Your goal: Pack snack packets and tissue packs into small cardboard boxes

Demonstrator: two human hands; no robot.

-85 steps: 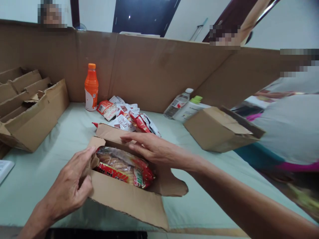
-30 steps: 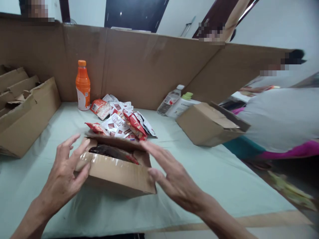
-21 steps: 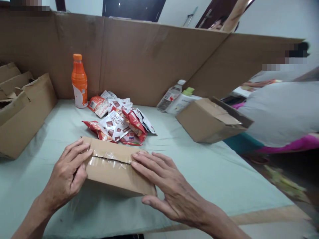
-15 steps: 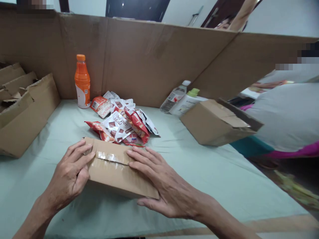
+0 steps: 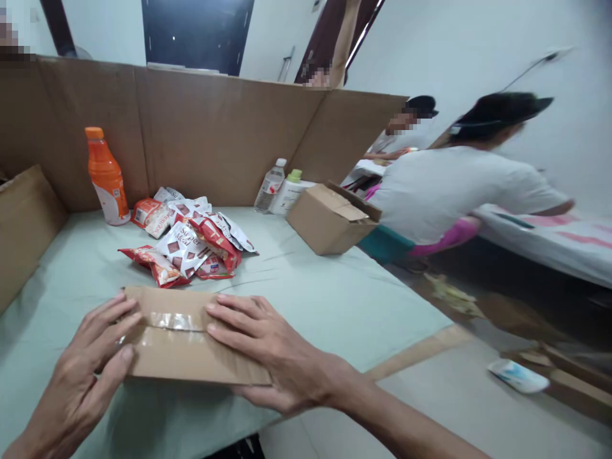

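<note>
A small cardboard box (image 5: 182, 354) lies near the table's front edge, its flaps folded shut with old clear tape along the seam. My left hand (image 5: 83, 376) rests flat against its left end, fingers spread. My right hand (image 5: 261, 347) presses flat on the top flaps, fingers stretched out. Just behind the box lies a pile of red and white snack packets (image 5: 186, 239).
An orange drink bottle (image 5: 106, 178) stands at the back left by the cardboard wall (image 5: 215, 127). A water bottle (image 5: 269, 186), a white bottle (image 5: 289, 191) and another small box (image 5: 329, 220) sit at the back right. A person in a grey shirt (image 5: 449, 185) bends over at the right.
The box was open with packets showing; its flaps have been folded down and both my hands now press on them. My view has swung to the right.
</note>
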